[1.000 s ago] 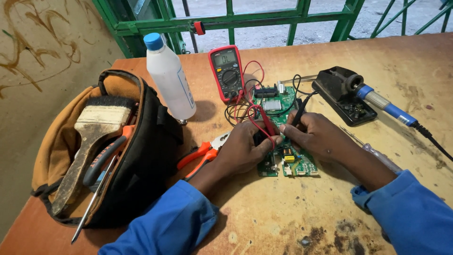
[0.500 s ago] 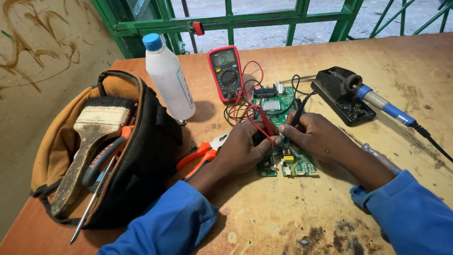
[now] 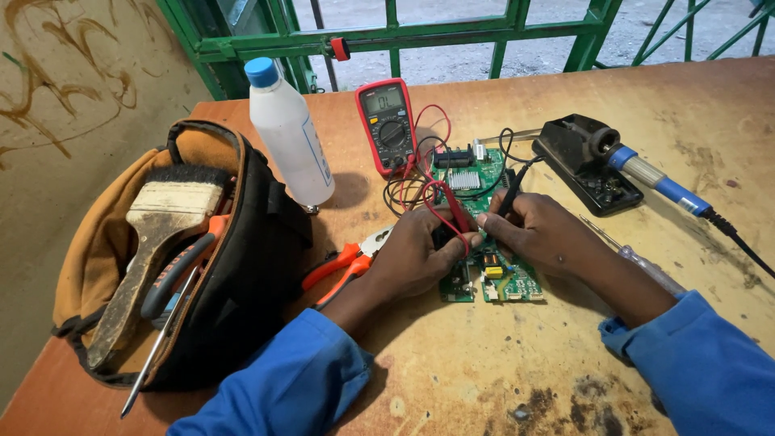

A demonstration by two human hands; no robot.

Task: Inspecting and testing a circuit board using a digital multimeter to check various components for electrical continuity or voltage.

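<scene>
Two hands are working over one green circuit board (image 3: 484,242) lying flat on the wooden table (image 3: 500,371). The left hand (image 3: 416,254) is pinching the red probe (image 3: 454,214) against the board, fingers clamped on it; the right hand (image 3: 537,234) is gripping the black probe (image 3: 510,196) likewise. One red multimeter (image 3: 387,125) is sitting just beyond the board (its two leads looping between). One white bottle (image 3: 286,133), one soldering iron (image 3: 654,179), one pair of orange pliers (image 3: 347,262) and one tool bag (image 3: 194,258) are lying around.
</scene>
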